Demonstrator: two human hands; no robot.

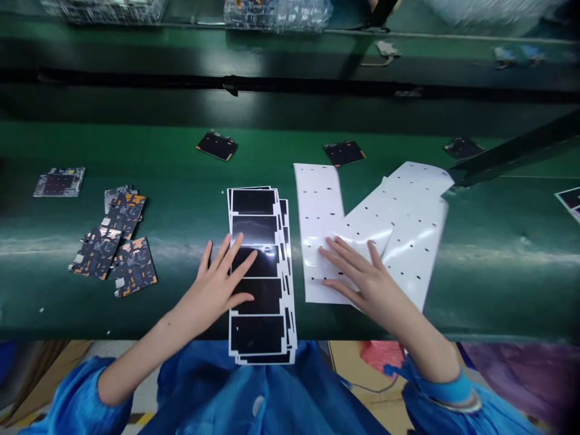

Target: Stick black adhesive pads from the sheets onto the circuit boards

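My left hand [226, 272] lies with fingers spread on a stack of white-edged sheets [258, 296] bearing large black rectangular stickers. The stack's near end juts past the table edge. To the right, my right hand [360, 275] rests flat, fingers apart, on several overlapping white sheets [410, 229] dotted with small dark marks. Those sheets fan out away from me, and one strip stands straight at their left. Neither hand grips anything. Part of the white sheets is hidden beneath my right hand and forearm.
On the green table [181, 314], several circuit boards [136, 266] are piled at left, with another board [60, 182] beyond. Black-covered boards [216, 145] lie farther back, including one [343, 152] behind the sheets. A dark bar [521, 145] slants in at right. Clear plastic trays [276, 13] occupy the shelf above.
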